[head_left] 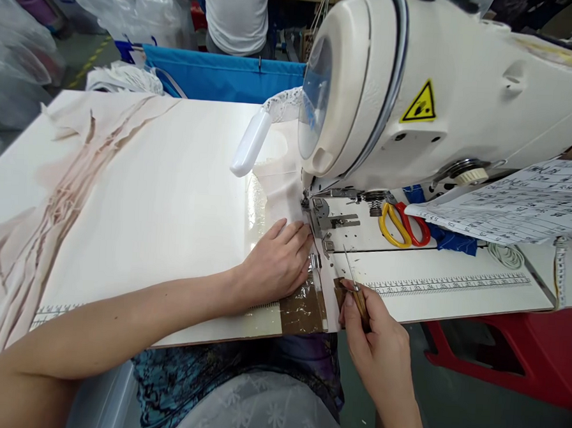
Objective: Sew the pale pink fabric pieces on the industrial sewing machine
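Head view: the left hand (280, 259), flat, seems to feed pale fabric (282, 189) into the sewing machine (450, 98), stitching unclear; the right hand (380, 334) grips an awl (359, 302); next needs even pressure.

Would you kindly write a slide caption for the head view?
Left hand resting on pale pink fabric beneath a white sewing machine, right hand holding a wooden-handled metal awl.

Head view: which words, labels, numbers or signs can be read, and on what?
No word or number reads clearly.
Sewing machine: yellow warning triangle with a hand symbol.
Printed paper: rows of marks, too blurred.
Ruler strips on the table: numbers too small.
Tape measure: numbers too small.
Clear shield: blue marks, unreadable.
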Demonstrator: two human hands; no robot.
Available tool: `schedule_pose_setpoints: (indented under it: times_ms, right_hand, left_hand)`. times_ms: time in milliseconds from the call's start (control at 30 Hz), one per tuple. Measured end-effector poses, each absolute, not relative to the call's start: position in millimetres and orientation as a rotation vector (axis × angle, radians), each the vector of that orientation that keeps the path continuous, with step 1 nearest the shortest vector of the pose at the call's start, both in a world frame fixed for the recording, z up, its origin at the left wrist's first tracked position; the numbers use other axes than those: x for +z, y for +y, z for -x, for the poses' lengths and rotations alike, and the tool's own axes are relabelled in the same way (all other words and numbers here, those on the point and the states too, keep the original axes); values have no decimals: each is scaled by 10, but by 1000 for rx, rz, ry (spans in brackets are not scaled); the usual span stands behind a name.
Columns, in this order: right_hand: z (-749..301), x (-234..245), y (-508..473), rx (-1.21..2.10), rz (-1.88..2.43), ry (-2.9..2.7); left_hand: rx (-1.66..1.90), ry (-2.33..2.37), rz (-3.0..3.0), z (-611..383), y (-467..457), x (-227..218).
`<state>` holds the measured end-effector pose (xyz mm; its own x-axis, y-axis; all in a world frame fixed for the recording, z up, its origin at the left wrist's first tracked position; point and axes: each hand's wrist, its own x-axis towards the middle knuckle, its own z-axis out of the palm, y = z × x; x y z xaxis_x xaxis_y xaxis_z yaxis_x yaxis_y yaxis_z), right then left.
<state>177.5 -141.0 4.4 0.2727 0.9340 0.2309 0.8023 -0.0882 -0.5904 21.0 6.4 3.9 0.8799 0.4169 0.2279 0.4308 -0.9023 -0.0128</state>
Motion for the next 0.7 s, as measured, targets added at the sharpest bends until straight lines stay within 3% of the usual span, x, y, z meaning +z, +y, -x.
schedule_pose_setpoints:
  times_ms: [700]
  right_hand:
    - [-1739, 15, -1378, 302, 1972, -1471]
  left_hand:
    - [-400, -740, 2998, -219, 201, -76]
